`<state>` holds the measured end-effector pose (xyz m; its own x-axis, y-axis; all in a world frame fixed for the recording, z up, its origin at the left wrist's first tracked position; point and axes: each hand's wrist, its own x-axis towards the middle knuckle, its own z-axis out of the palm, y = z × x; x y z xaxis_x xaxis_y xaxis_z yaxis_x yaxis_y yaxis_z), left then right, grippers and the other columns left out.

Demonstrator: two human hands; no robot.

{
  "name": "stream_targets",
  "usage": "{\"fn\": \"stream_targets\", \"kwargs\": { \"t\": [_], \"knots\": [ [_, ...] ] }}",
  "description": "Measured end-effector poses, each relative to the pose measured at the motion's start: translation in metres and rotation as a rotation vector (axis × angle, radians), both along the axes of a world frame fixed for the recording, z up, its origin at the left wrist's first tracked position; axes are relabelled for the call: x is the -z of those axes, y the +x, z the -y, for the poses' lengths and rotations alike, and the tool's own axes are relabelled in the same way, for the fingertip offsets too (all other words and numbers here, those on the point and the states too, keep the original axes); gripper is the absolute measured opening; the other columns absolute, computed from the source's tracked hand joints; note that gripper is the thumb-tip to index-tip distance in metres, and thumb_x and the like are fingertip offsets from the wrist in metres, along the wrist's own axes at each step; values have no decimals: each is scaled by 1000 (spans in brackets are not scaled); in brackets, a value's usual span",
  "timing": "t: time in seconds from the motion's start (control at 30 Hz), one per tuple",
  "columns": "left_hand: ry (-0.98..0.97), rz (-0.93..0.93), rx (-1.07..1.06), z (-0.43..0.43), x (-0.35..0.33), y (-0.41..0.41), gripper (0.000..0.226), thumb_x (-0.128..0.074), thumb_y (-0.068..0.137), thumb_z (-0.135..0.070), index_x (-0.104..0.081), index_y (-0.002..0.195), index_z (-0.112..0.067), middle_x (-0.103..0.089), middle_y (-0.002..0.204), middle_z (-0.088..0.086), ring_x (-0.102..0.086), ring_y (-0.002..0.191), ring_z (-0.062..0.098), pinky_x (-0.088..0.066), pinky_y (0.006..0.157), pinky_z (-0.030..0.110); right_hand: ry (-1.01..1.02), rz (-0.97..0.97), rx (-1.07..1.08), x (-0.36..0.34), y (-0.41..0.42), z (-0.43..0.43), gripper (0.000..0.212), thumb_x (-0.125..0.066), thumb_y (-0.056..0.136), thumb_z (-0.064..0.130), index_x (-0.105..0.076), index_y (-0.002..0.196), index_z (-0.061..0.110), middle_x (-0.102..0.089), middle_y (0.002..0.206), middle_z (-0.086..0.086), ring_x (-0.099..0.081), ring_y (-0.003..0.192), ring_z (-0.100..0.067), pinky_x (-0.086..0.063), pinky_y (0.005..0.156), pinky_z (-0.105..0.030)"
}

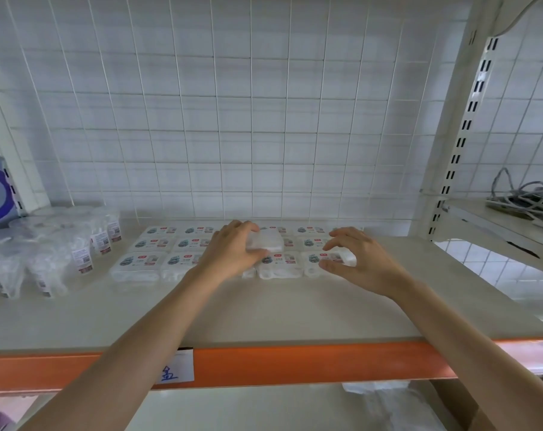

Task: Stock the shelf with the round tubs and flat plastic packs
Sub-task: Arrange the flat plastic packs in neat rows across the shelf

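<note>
1. Shelf (264, 312) is carrying stock along its far side
2. Packs (158, 244) are lying flat in rows at far centre
3. Tubs (46, 259) are standing far left, beside them
4. Left hand (232, 253) is clamping a top pack (268, 239) over the rows
5. Right hand (357, 259) is curling finger and thumb round the end pack (346, 256), near right

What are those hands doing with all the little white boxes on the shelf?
A person is stocking a shelf. Their left hand grips a white flat pack over the rows of packs already laid out. Their right hand curls round a front-row pack at the right end. The round tubs stand bunched on the left, wrapped in clear plastic.
</note>
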<state>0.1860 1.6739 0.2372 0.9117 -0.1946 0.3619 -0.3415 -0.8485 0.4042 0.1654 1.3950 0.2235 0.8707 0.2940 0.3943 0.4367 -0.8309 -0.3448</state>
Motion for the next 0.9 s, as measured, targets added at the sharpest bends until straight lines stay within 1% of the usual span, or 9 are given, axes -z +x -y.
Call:
{"fn": "stream_targets", "kwargs": {
  "t": [0.1, 0.2, 0.27, 0.33, 0.47, 0.6, 0.77, 0.83, 0.9],
  "knots": [
    [-187, 93, 133, 8, 1, -5, 57, -82, 73, -46, -62, 120, -24, -59, 120, -9, -55, 111, 7, -43, 91, 25, 178, 6, -10, -2, -3, -5, 57, -56, 71, 79, -62, 110, 37, -58, 115, 25, -55, 106, 3, -45, 93, -28],
    [-212, 184, 291, 22, 3, -10, 54, -85, 66, -50, -66, 111, -26, -62, 110, -16, -56, 103, -1, -42, 88, 19, 418, -30, -50, -5, -8, -14, 39, -69, 81, 54, -65, 111, 30, -70, 99, 19, -61, 98, 3, -45, 88, -24],
    [-151, 212, 333, 28, 4, -13, 54, -84, 66, -52, -66, 111, -29, -60, 110, -20, -53, 107, -3, -41, 93, 20, 501, -21, -70, -7, -11, -18, 24, -67, 90, 41, -68, 108, 26, -73, 87, 12, -66, 88, -5, -51, 84, -32],
    [-139, 239, 364, 30, 5, -13, 53, -84, 66, -52, -66, 111, -29, -58, 111, -20, -51, 109, -3, -40, 96, 20, 557, -45, -77, -9, -12, -20, 21, -65, 93, 37, -69, 108, 23, -73, 82, 5, -68, 82, -11, -55, 84, -41],
    [-192, 255, 410, 30, 6, -13, 54, -84, 68, -50, -66, 113, -28, -59, 114, -19, -53, 111, -2, -42, 97, 22, 603, -155, -80, -11, -10, -20, 21, -65, 93, 36, -68, 111, 26, -73, 86, 3, -69, 81, -9, -57, 85, -38],
    [-161, 245, 394, 32, 6, -14, 58, -85, 68, -49, -63, 117, -29, -56, 117, -20, -49, 114, -3, -42, 98, 24, 633, -219, -103, -11, -8, -19, 19, -73, 87, 28, -69, 105, 25, -75, 85, 2, -71, 84, -18, -56, 89, -39],
    [-216, 183, 340, 28, 3, -13, 79, -87, 66, -46, -48, 133, -31, -52, 128, -17, -48, 118, -1, -40, 101, 24, 712, -204, -115, -16, -11, -15, 22, -76, 85, 17, -70, 106, 23, -72, 92, -5, -64, 61, -19, -45, 55, -27],
    [-341, 127, 310, 27, -1, -15, 73, -84, 70, -46, -49, 132, -29, -56, 123, -17, -51, 112, -4, -39, 95, 15, 752, -190, -107, -17, -10, -11, 27, -76, 85, 15, -69, 109, 22, -69, 98, -9, -63, 58, -20, -46, 52, -26],
    [-477, 90, 255, 27, -5, -16, 47, -75, 82, -43, -57, 122, -26, -64, 103, -13, -58, 94, -3, -43, 82, 13, 787, -180, -90, -17, -10, -9, 33, -77, 84, 14, -67, 114, 21, -67, 100, -9, -63, 58, -21, -49, 54, -26]
  ]
}}
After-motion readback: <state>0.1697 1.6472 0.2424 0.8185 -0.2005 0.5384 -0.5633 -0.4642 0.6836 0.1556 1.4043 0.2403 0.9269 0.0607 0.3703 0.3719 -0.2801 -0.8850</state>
